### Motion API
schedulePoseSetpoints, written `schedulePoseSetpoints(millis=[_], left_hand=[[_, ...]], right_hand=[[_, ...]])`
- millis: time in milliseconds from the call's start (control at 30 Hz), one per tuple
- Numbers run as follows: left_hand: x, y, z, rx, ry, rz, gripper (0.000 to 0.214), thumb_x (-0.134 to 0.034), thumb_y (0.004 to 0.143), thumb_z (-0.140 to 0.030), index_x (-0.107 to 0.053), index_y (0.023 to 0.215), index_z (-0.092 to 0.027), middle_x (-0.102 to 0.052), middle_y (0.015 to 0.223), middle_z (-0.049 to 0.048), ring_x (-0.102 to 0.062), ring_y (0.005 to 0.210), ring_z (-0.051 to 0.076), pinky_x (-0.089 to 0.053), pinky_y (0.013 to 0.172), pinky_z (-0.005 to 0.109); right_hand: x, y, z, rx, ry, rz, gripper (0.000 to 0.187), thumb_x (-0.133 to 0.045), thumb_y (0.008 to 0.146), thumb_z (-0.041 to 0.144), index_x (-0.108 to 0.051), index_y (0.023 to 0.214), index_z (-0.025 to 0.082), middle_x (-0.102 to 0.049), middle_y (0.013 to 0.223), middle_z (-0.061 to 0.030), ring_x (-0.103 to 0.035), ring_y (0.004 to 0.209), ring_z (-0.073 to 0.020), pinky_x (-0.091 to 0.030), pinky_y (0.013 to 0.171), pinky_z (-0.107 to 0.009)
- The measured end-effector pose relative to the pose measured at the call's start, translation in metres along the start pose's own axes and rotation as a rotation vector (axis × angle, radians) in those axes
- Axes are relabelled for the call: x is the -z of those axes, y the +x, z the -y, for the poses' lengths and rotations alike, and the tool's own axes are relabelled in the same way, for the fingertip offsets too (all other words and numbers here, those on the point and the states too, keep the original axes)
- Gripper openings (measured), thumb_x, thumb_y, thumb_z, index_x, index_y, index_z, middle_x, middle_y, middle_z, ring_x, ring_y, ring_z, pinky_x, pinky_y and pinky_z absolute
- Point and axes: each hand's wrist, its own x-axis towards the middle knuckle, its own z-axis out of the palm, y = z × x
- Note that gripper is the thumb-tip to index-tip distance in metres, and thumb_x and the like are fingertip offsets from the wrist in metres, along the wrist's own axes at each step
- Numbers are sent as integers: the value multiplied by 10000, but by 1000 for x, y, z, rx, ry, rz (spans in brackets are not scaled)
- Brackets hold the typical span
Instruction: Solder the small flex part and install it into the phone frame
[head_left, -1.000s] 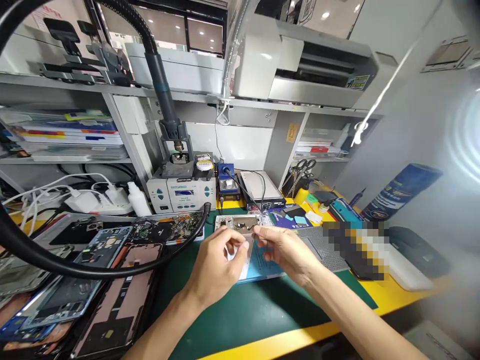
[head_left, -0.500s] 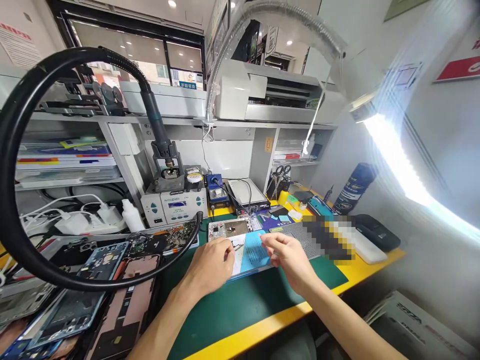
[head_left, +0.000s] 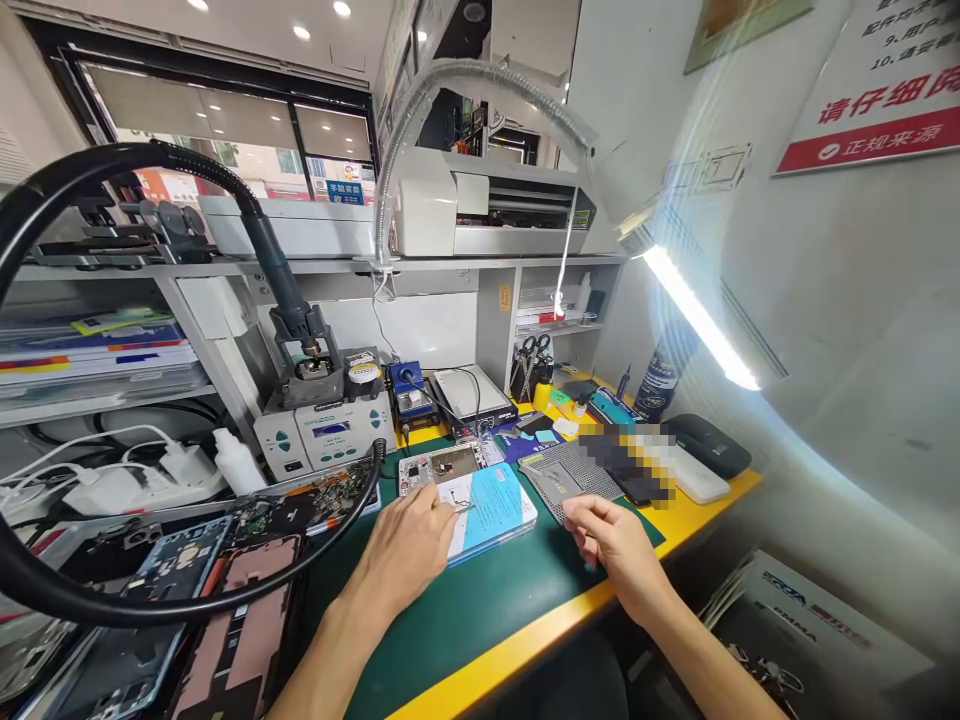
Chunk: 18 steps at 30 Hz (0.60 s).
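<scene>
Green mat point(head_left: 465, 617), roomy between blue booklet point(head_left: 499, 510) and yellow edge point(head_left: 502, 652)

Right grip point(head_left: 619, 552) moved right, off blue booklet point(head_left: 501, 510), farther from left grip point(head_left: 409, 545).

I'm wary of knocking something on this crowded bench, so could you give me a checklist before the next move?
1. Lamp lit: ok.
2. Blue-and-white pad lying flat on the green mat: ok.
3. Left hand at the pad's left side: ok; whether it grips anything, cannot tell.
4. Right hand away from the pad: ok; anything small between its fingertips, cannot tell.
5. Black hot-air handle parked on its station: ok.
6. Elbow room on the left: not ok, phone housings crowd there.
</scene>
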Motion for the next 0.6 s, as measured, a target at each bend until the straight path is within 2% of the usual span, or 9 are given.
schedulePoseSetpoints(millis=[167, 333, 467, 533, 600], left_hand=[[1, 0, 2, -23, 30, -70, 319, -447, 989, -154, -726, 838, -193, -662, 819, 52, -666, 688, 200, -444, 591, 310], [4, 1, 2, -61, -7, -213, 267, -481, 970, -146, -649, 771, -204, -635, 740, 8, -645, 629, 159, -402, 551, 279], [4, 2, -1, -128, -60, -399, 375, -510, 970, -202, -435, 604, -230, -435, 554, -52, -440, 462, 118, -300, 492, 300], [2, 2, -3, -182, -91, -465, 421, -499, 972, -181, -353, 582, -239, -345, 519, -66, -354, 436, 112, -263, 489, 317], [1, 1, -6, -225, -119, -498, 426, -494, 969, -150, -326, 588, -240, -321, 517, -69, -331, 438, 110, -253, 494, 321]], right_hand=[[6, 0, 0, 56, -89, 51, 389, -761, 790, 547, -699, 754, 165, -568, 591, 13, -406, 481, -103, -314, 481, -266], [11, 8, -6, 127, -154, 19, 398, -731, 805, 570, -690, 761, 177, -587, 609, 10, -416, 480, -111, -292, 477, -269], [12, 12, -16, 183, -197, -14, 447, -693, 810, 615, -671, 712, 180, -626, 632, -11, -441, 492, -124, -316, 501, -283], [12, 12, -20, 214, -225, -16, 451, -690, 816, 610, -675, 688, 178, -648, 637, -25, -478, 529, -142, -343, 534, -291], [11, 11, -23, 232, -245, -12, 451, -687, 820, 608, -679, 682, 180, -660, 636, -32, -503, 553, -157, -361, 553, -294]])
